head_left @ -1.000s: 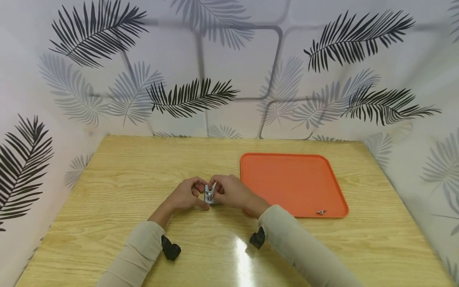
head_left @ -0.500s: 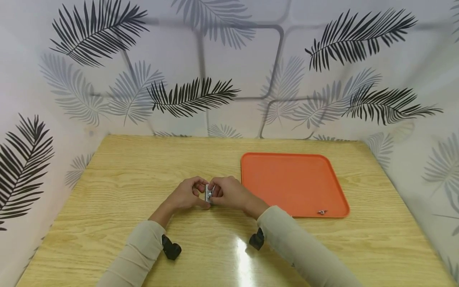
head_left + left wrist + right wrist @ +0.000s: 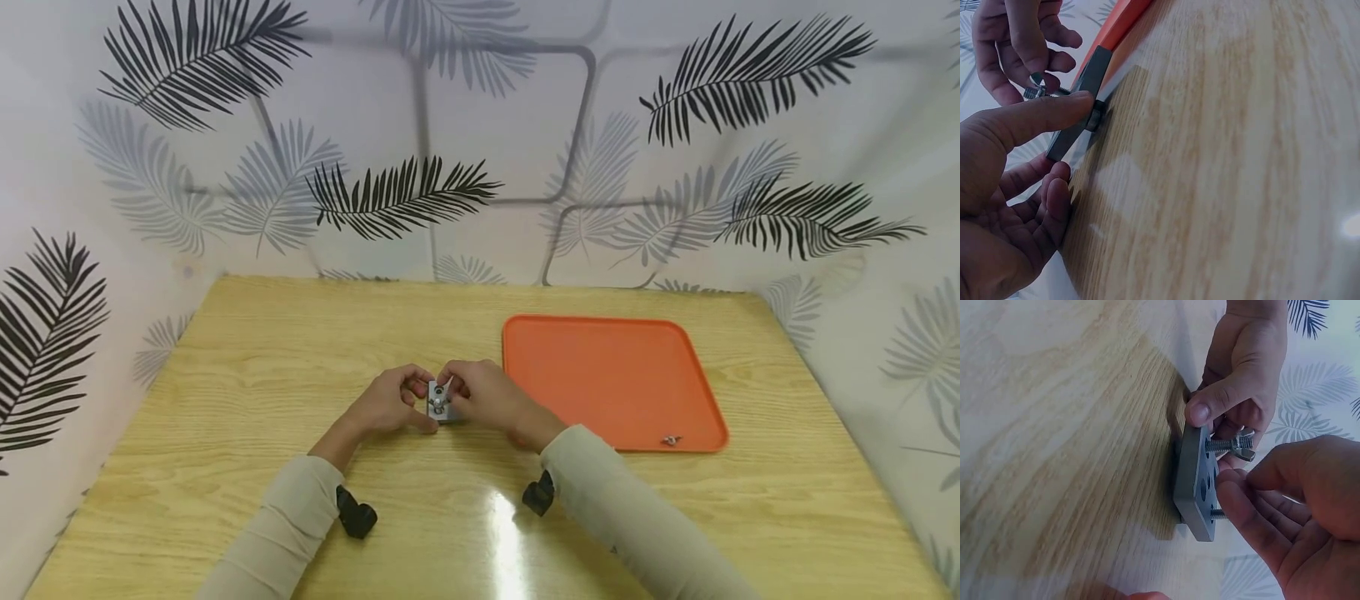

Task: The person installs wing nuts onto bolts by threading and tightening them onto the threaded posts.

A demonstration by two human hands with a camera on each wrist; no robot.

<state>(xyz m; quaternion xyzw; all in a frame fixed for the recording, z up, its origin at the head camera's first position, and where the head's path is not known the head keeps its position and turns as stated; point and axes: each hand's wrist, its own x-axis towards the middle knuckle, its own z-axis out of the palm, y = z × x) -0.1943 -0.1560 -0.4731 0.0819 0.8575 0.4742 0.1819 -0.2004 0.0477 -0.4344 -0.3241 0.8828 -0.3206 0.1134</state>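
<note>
A small grey metal plate (image 3: 432, 415) with holes and two threaded bolts stands just over the table between the hands. My left hand (image 3: 390, 402) grips its left end, the thumb (image 3: 1199, 414) on one edge and fingers at the opposite side. On the nearer bolt sits a wing nut (image 3: 1242, 447), part way down the thread. The second bolt (image 3: 1218, 514) shows no nut on its visible part and is partly hidden by fingers. My right hand (image 3: 483, 393) is right beside the wing nut, its fingers loosely bent and the nut's wings showing clear of them.
An orange tray (image 3: 600, 375) lies to the right of the hands on the wooden table (image 3: 300, 333). Near its front right corner rests a second small wing nut (image 3: 671, 440). Black cameras (image 3: 356, 515) are strapped at both wrists. A leaf-patterned backdrop (image 3: 487, 125) rises behind.
Half a second ago my right fingers closed in over the wing nut; now they have drawn back and more of the plate shows. The left hand keeps its grip.
</note>
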